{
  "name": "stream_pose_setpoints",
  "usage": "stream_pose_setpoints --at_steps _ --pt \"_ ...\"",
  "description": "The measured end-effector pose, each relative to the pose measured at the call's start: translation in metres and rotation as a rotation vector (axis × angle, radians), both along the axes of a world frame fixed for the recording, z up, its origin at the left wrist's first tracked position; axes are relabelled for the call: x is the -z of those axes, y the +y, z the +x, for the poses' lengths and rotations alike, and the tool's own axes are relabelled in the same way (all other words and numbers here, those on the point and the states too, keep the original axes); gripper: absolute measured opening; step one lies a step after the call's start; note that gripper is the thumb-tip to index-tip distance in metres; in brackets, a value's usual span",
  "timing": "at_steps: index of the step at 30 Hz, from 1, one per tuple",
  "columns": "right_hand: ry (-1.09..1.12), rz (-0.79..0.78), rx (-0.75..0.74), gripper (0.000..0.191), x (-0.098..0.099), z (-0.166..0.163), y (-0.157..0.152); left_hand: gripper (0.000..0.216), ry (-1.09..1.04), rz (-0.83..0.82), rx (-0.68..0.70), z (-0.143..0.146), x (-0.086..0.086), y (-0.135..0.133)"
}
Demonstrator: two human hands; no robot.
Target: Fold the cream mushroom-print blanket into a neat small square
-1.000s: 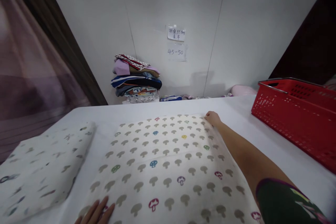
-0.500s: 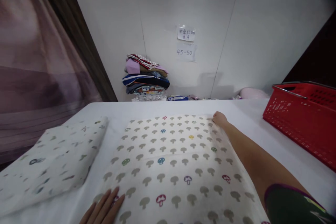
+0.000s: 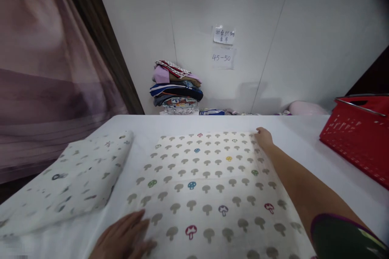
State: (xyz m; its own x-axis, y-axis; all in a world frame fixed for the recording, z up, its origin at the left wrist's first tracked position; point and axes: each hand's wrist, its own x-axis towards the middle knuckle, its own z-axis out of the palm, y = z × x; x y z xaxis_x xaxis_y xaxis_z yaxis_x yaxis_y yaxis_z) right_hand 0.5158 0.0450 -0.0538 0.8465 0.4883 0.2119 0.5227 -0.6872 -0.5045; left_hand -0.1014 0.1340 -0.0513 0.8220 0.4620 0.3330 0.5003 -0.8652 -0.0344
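A white cloth with a mushroom print (image 3: 212, 194) lies spread flat across the table in front of me, mostly grey mushrooms with a few coloured ones. At its far right corner, my right hand (image 3: 264, 137) is closed on the edge, the arm running along the cloth's right side. My left hand (image 3: 123, 236) is over the near left part of the cloth, fingers stretched out and slightly blurred. Whether it presses on the fabric I cannot tell. Left of this cloth rests a folded white cloth with small scattered motifs (image 3: 75, 182).
A red plastic basket (image 3: 358, 137) with a metal handle stands on the right of the white table (image 3: 231, 122). Behind the table is a stack of folded fabrics (image 3: 176, 85) against the wall. A pinkish curtain (image 3: 57, 73) hangs at left.
My left hand has lifted its fingers and shifted slightly right over the mushroom-print cloth. The right hand stays at the far corner. The whole view has shifted a little.
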Motion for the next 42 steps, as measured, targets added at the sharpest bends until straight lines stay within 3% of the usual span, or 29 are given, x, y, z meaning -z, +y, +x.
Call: stream_pose_setpoints --at_steps 3,6,8,11,15,23,27,34,36,39,42 --pt "0.054 0.026 0.012 0.037 0.000 0.005 -0.001 0.037 -0.029 -0.114 -0.102 0.054 -0.044 0.028" --pt "0.100 0.056 0.016 0.032 -0.001 0.008 -0.002 0.038 -0.058 -0.182 0.009 0.136 -0.066 0.065" --pt "0.122 0.081 0.017 0.030 -0.001 0.008 -0.003 0.035 -0.024 -0.223 0.072 0.194 -0.064 0.091" --pt "0.148 0.121 0.022 0.029 0.002 0.008 -0.003 0.032 0.056 -0.258 -0.013 0.265 -0.049 0.120" --pt "0.162 0.175 0.030 0.029 0.006 0.009 -0.003 0.030 0.083 -0.266 -0.049 0.316 -0.035 0.131" --pt "0.128 0.226 0.024 0.032 0.004 0.010 0.005 0.021 0.052 -0.301 -0.142 0.331 -0.036 0.141" --pt "0.082 0.152 0.030 0.028 0.004 0.007 0.015 0.021 0.074 -0.344 -0.190 0.334 -0.031 0.148" --pt "-0.045 -0.020 -0.012 0.030 -0.007 -0.009 0.014 0.023 0.046 -0.334 -0.146 0.325 -0.028 0.145" --pt "-0.168 -0.046 -0.116 0.032 -0.012 -0.023 0.019 0.024 0.024 -0.328 -0.137 0.321 -0.028 0.143" --pt "-0.318 -0.124 -0.457 0.032 -0.018 -0.051 0.036 0.024 -0.015 -0.309 -0.120 0.318 -0.030 0.141" --pt "-0.270 -0.224 -0.678 0.034 -0.020 -0.076 0.059 0.020 -0.039 -0.281 -0.079 0.319 -0.033 0.139"
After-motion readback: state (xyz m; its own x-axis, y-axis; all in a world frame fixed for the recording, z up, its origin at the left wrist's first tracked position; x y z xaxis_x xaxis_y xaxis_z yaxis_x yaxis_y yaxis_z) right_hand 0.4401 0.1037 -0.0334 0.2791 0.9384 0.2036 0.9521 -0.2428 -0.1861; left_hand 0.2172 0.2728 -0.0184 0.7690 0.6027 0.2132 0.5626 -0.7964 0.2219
